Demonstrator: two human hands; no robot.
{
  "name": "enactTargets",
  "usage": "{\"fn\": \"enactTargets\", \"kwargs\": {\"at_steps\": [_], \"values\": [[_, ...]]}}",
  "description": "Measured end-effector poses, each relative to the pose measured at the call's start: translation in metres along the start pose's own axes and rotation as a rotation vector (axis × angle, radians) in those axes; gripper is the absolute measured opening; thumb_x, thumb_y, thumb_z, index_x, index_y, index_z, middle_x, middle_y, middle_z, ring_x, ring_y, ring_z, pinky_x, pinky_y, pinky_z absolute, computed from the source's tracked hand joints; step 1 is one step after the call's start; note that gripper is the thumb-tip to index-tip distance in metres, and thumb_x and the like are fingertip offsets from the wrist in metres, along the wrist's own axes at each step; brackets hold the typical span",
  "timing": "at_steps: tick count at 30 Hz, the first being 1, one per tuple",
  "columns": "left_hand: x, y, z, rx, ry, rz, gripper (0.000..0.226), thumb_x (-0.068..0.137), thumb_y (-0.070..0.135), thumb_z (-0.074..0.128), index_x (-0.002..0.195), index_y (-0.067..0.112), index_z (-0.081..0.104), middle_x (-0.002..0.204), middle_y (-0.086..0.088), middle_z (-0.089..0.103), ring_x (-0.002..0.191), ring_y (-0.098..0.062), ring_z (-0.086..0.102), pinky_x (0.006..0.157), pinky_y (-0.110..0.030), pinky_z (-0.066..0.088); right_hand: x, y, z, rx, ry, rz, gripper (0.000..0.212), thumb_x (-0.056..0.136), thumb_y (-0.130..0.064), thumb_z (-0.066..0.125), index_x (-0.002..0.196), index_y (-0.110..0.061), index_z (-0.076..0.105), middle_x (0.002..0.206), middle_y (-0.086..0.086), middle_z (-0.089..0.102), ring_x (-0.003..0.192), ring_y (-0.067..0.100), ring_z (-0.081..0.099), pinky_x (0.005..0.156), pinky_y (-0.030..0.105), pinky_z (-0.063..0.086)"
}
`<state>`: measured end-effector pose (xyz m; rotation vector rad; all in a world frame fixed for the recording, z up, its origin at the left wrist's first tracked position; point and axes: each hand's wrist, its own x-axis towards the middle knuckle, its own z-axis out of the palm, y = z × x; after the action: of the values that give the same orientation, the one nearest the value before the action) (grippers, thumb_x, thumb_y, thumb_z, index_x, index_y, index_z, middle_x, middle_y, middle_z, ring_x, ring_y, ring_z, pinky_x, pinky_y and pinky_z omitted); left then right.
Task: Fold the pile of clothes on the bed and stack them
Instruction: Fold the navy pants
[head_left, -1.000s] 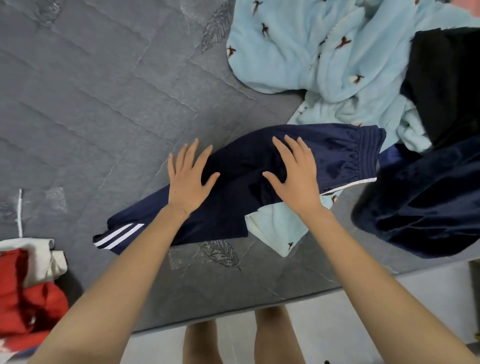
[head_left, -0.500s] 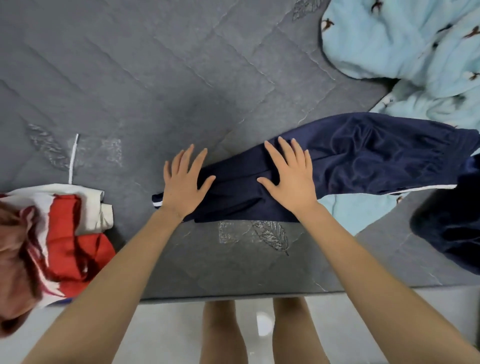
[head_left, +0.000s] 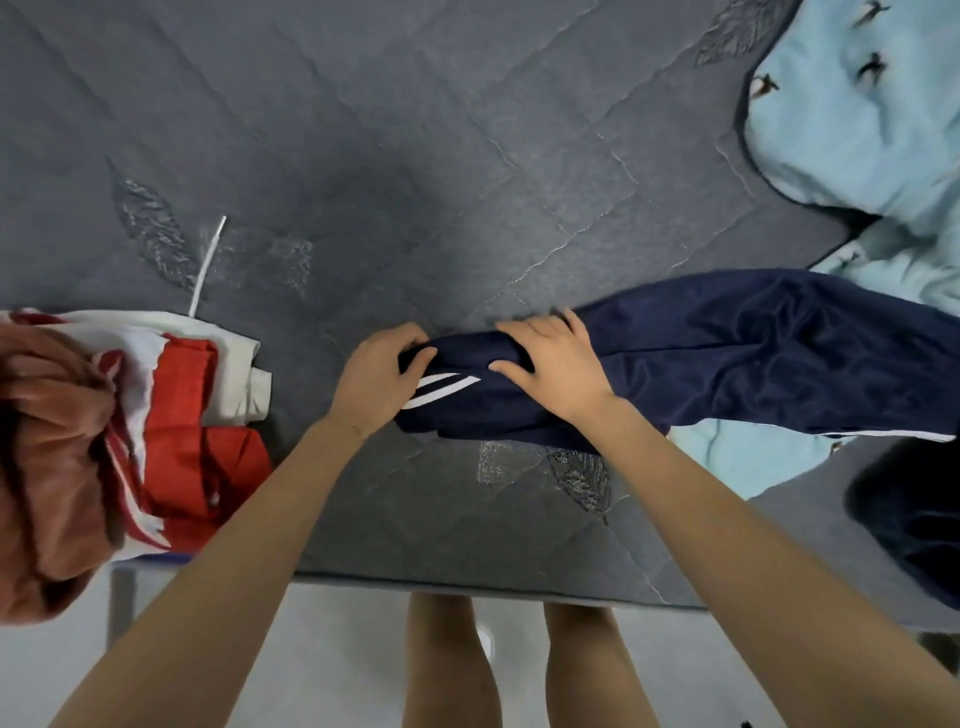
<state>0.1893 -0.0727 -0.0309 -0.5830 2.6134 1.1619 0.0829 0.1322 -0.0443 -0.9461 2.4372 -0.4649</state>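
Navy track pants (head_left: 753, 358) with white side stripes lie stretched across the grey bed (head_left: 415, 156), waistband off to the right. My left hand (head_left: 376, 376) grips the cuff end, fingers curled into the fabric by the white stripes. Right beside it, my right hand (head_left: 556, 364) clutches the same leg, fingers bent over the cloth. A light blue fleece garment (head_left: 852, 130) with small dark bird prints lies at the upper right, partly under the pants. On the left sits a stack of red and white clothing (head_left: 192, 410) with a pinkish-brown piece (head_left: 47, 441) on it.
A dark navy fleece garment (head_left: 914, 525) hangs over the bed's front right edge. A white drawstring (head_left: 208, 265) pokes out behind the left stack. The bed's front edge (head_left: 467, 582) runs just before my bare legs (head_left: 452, 660), over a pale floor.
My hands slid left along the pant leg to its cuff and went from flat palms to gripping the fabric. The view shifted left, bringing more of the left stack into sight.
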Motion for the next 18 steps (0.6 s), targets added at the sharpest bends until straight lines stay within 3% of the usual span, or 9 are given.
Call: {"fn": "enactTargets", "kwargs": {"at_steps": [2,5,9,13,16,18], "values": [[0.002,0.009,-0.008,-0.029,0.04,0.061,0.011,0.095,0.014,0.059,0.084,0.012,0.06,0.072,0.013,0.053,0.069,-0.005,0.047,0.068,-0.021,0.036,0.005,-0.003,-0.004,0.048,0.092,-0.015,0.032,0.089,-0.039,0.063,0.105,-0.013,0.073,0.095,0.008,0.07,0.092,0.034,0.064,0.095,0.048,0.042],[0.009,0.021,-0.021,-0.056,0.089,0.125,0.011,0.096,0.015,0.058,0.086,0.012,0.061,0.076,0.013,0.054,0.072,-0.005,0.048,0.07,-0.016,0.034,0.01,-0.01,-0.021,0.191,0.239,-0.02,0.031,0.089,-0.037,0.059,0.086,-0.01,0.074,0.082,0.004,0.071,0.076,0.028,0.065,0.077,0.039,0.05],[0.021,0.045,-0.044,-0.076,0.184,0.213,0.015,0.098,0.02,0.055,0.089,0.012,0.063,0.082,0.013,0.057,0.075,-0.001,0.049,0.072,-0.009,0.034,0.009,-0.026,-0.054,0.369,0.377,0.101,0.019,0.089,-0.027,0.068,0.092,-0.011,0.076,0.088,0.0,0.075,0.079,0.017,0.066,0.077,0.031,0.05],[0.028,0.073,-0.063,-0.065,0.261,0.236,0.023,0.096,0.037,0.053,0.092,0.018,0.067,0.088,0.016,0.06,0.08,-0.003,0.054,0.074,-0.012,0.039,0.009,-0.037,-0.084,0.554,0.464,0.192,0.017,0.094,-0.021,0.064,0.1,-0.009,0.075,0.094,-0.007,0.072,0.085,0.003,0.062,0.082,0.015,0.047],[0.03,0.076,-0.072,-0.132,0.145,0.209,0.026,0.087,0.049,0.063,0.101,0.027,0.063,0.092,0.015,0.062,0.087,-0.007,0.057,0.078,-0.02,0.044,0.003,-0.037,-0.101,0.651,0.533,0.248,0.017,0.097,-0.018,0.059,0.1,-0.007,0.072,0.093,-0.009,0.068,0.085,-0.002,0.059,0.082,0.012,0.044],[0.027,0.069,-0.07,-0.179,-0.045,0.159,0.038,0.082,0.045,0.073,0.113,0.026,0.061,0.101,0.017,0.061,0.092,0.0,0.056,0.082,-0.012,0.042,-0.003,-0.033,-0.108,0.686,0.549,0.276,0.017,0.098,-0.018,0.058,0.1,-0.008,0.071,0.093,-0.009,0.068,0.086,-0.004,0.059,0.085,0.015,0.045]]}}
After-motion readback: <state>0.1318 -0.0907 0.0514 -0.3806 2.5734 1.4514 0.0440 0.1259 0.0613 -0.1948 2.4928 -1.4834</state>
